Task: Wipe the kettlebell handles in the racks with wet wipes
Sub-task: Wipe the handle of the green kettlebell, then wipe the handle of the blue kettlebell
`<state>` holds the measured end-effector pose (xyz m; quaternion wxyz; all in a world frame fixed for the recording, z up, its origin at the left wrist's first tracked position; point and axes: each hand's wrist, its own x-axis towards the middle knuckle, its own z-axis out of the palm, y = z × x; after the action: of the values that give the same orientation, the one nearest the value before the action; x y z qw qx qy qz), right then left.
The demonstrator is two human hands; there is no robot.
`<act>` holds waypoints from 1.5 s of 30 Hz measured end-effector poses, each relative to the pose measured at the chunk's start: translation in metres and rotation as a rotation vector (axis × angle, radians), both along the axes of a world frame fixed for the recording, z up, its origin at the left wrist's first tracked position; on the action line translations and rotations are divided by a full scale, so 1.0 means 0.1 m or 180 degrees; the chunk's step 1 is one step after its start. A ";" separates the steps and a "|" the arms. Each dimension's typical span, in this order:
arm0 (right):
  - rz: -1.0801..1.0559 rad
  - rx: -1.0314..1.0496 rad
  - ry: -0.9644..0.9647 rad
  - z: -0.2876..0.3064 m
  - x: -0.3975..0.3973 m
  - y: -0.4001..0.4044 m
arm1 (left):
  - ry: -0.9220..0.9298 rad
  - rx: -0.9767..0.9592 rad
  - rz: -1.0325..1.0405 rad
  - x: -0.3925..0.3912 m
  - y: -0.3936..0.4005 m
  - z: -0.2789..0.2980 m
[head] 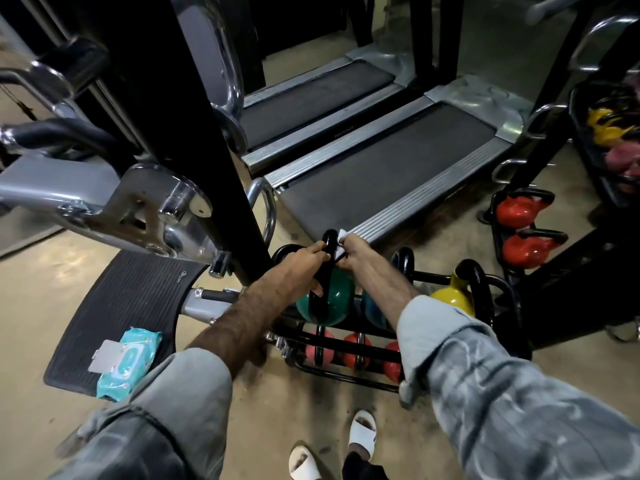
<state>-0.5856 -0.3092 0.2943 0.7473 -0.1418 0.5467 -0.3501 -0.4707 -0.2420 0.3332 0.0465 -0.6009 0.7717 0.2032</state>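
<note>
Arms reach down together to the green kettlebell (334,299). My left hand (304,268) curls around its black handle (329,251); my right hand (353,252) pinches a white wipe (342,234) against the top.

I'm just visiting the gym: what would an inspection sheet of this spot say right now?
Surface: bare floor, ribbed black mat.
Job's things: green kettlebell in low rack; white wipe at its black handle; wipes pack on the mat.
Clutter: nothing seen.
Hands: left hand grips the handle; right hand pinches the wipe.
Cables: nothing seen.
Surroundings: treadmills, yellow kettlebell, red kettlebells in a second rack.
</note>
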 end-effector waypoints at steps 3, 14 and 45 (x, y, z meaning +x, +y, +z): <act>0.0255 -0.0407 0.1170 0.02 -0.03 0.17 | 0.0023 -0.0038 -0.0025 0.01 0.01 -0.03; 0.1780 -0.2547 0.2178 -0.07 0.02 -0.17 | 0.0159 -0.0293 -0.0062 0.04 0.10 -0.10; -0.0173 -0.2207 0.1843 0.01 -0.96 0.84 | 0.0665 -0.0717 0.0336 -0.02 0.31 -0.05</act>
<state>-0.6820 -0.2253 0.2956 0.4625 -0.4614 0.5871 -0.4780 -0.4722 -0.2114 0.3281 -0.1123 -0.6176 0.7576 0.1789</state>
